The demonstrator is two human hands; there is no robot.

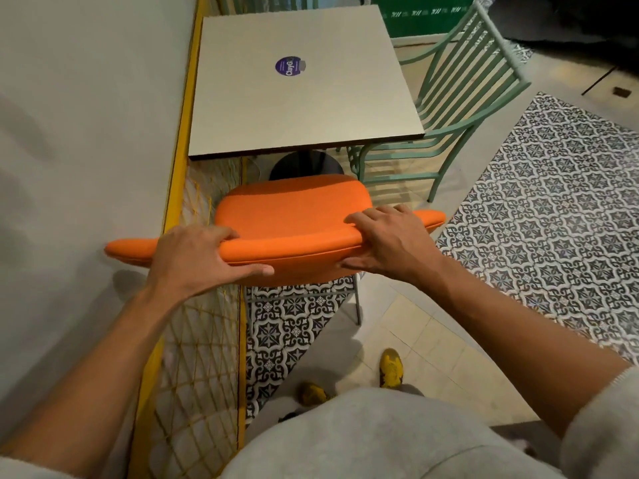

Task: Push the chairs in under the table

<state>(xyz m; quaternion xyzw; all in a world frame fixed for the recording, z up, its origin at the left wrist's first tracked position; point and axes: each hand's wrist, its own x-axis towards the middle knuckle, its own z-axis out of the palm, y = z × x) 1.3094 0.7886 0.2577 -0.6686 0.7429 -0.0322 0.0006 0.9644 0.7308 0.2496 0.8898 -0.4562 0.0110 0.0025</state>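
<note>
An orange padded chair stands just in front of me, its seat pointing at a square pale table on a black pedestal base. The seat's front edge sits just short of the table's near edge. My left hand grips the left part of the curved backrest, thumb on the rear face. My right hand grips the right part the same way. A mint-green metal chair stands at the table's right side, its seat partly under the tabletop.
A pale wall with a yellow frame and yellow wire mesh runs close along the left of the table and chair. Patterned black-and-white floor tiles spread to the right. My feet in yellow shoes stand behind the orange chair.
</note>
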